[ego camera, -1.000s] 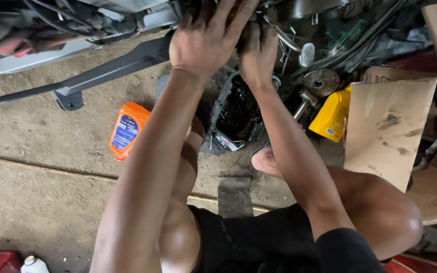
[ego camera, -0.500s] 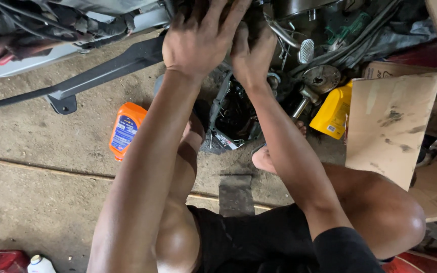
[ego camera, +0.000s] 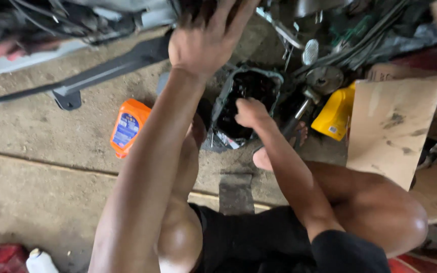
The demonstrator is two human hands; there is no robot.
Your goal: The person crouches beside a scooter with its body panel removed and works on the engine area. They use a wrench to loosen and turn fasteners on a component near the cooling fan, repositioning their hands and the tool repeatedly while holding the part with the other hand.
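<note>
My left hand (ego camera: 208, 43) is raised to the top of the view, with its fingers spread against the dark underside of a machine (ego camera: 127, 17) full of wires and metal parts. My right hand (ego camera: 251, 112) is lower, with its fingers curled over a black, oily metal casing (ego camera: 261, 81) that lies on the concrete floor. Whether the right hand has anything in its fingers is hidden. I am squatting, and my bare knees and a sandalled foot (ego camera: 279, 151) are below the hands.
An orange bottle (ego camera: 129, 126) lies on the floor to the left of the casing. A yellow container (ego camera: 336, 114) and a stained sheet of cardboard (ego camera: 395, 126) are on the right. A black metal bar (ego camera: 102, 71) crosses the upper left. A white bottle (ego camera: 39, 262) stands at the bottom left.
My right hand has come down from the machine to the black casing on the floor. My left hand stays up on the machine, with its fingers spread wider.
</note>
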